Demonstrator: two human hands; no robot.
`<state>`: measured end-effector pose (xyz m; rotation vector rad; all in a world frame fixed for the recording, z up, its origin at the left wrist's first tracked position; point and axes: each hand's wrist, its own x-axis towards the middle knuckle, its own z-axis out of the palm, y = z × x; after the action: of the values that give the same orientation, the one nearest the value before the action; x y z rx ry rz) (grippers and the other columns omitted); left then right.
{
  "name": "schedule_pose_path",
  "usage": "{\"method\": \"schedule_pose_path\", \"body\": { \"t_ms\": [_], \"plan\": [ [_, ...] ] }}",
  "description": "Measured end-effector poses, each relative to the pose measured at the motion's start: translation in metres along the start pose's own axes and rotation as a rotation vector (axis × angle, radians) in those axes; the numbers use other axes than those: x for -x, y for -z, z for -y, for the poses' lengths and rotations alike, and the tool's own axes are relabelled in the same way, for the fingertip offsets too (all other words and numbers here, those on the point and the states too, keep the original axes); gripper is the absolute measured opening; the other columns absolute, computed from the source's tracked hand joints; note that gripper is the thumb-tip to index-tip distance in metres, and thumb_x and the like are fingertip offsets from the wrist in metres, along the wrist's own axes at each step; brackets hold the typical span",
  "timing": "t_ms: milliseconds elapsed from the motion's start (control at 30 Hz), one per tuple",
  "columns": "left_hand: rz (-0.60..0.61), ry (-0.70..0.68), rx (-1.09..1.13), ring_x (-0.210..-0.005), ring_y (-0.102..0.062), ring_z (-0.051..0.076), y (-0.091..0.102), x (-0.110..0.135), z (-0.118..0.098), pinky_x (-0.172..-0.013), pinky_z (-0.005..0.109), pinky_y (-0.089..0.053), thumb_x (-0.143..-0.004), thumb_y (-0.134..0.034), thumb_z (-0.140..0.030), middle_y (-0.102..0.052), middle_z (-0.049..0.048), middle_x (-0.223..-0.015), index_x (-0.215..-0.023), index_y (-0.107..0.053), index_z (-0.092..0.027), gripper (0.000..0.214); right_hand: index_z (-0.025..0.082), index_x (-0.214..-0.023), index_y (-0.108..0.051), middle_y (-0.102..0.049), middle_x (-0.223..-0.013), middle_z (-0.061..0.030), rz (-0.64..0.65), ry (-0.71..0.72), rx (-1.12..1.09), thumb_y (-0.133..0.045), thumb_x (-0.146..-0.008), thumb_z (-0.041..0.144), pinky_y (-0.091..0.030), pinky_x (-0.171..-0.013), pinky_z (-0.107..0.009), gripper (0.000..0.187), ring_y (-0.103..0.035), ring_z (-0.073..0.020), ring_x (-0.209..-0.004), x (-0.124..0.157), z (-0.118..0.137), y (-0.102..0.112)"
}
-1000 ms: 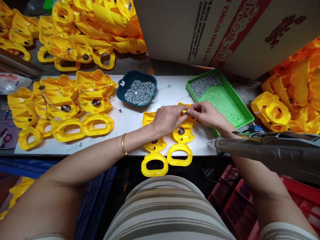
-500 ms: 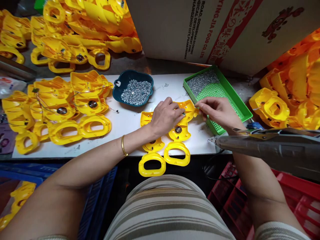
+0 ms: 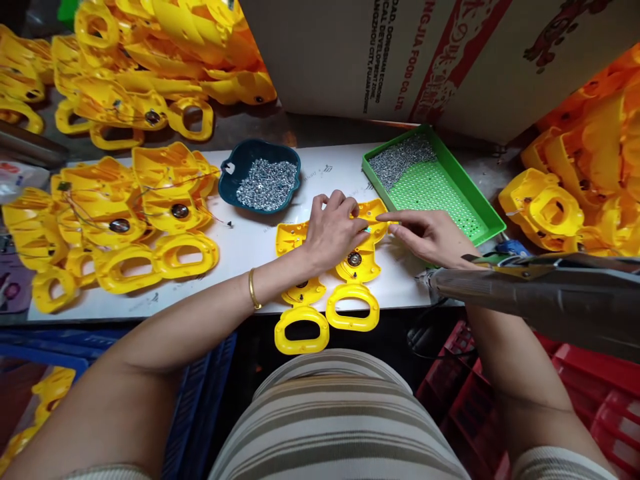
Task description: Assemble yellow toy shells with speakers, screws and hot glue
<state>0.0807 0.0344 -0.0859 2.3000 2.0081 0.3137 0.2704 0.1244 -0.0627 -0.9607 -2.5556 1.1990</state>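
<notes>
Two yellow plastic shells with loop handles lie side by side at the front edge of the white board. The left shell overhangs the edge; the right shell has a round metal disc in its middle. My left hand, a gold bangle on its wrist, presses curled fingers onto the top of the right shell. My right hand reaches in from the right, index finger and thumb pinched together at that shell's upper right corner. What they pinch is too small to make out.
A grey powered screwdriver hangs over my right forearm. A teal bowl and a green tray hold small screws. Yellow shells are heaped at the left, back and right. A cardboard box stands behind; red crates sit below.
My right hand drew back from the shell towards the green tray, then returned to the shell's upper right corner. My left hand stayed on the shell, its fingers shifting a little.
</notes>
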Motion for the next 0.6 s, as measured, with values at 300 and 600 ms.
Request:
{"method": "schedule_pose_path", "body": {
  "t_ms": [300, 600],
  "plan": [
    [0.005, 0.011, -0.058, -0.106, -0.044, 0.029, -0.002, -0.001, -0.001, -0.084, 0.043, -0.034, -0.091, -0.059, -0.038, -0.064, 0.0086, -0.108, -0.095, -0.075, -0.026, 0.02, 0.026, -0.114, -0.072, -0.077, -0.088, -0.0079, 0.161, -0.041, 0.394, -0.046, -0.089, 0.036, -0.032, -0.062, -0.032, 0.037, -0.063, -0.0211, -0.071, -0.013, 0.009, -0.007],
    [-0.003, 0.04, 0.03, -0.105, -0.044, 0.028, -0.005, -0.002, 0.001, -0.084, 0.042, -0.033, -0.09, -0.062, -0.039, -0.065, 0.0067, -0.107, -0.109, -0.071, -0.028, 0.024, 0.027, -0.115, -0.071, -0.076, -0.092, -0.0078, 0.173, -0.07, 0.401, -0.046, -0.089, 0.033, -0.031, -0.061, -0.032, 0.037, -0.062, -0.0202, -0.07, -0.014, 0.011, -0.007]
  ]
}}
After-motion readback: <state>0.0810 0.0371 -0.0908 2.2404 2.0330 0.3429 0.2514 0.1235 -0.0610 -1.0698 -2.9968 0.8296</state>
